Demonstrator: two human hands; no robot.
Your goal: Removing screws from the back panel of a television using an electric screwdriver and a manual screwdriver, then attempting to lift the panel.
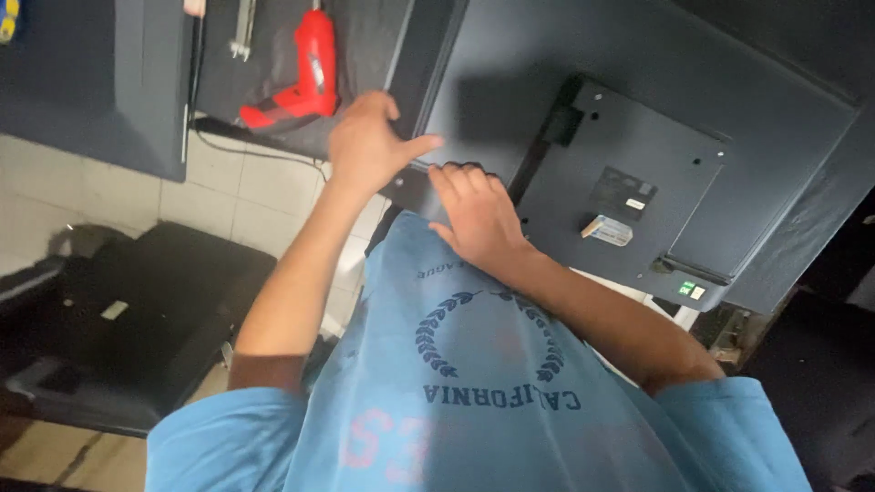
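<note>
I see my left hand [369, 141] spread wide on the near edge of the flat dark television back panel [638, 118], my right hand [478, 214] curled over that edge beside it. A slipping grip could tip the panel; the red power screwdriver [301, 77] lies far left.

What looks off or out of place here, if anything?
Nothing is clearly damaged or spilled. Both hands, left hand and right hand, rest at the edge of the dark flat panel's back, which lies face down. A red power screwdriver lies on the neighbouring dark surface.
</note>
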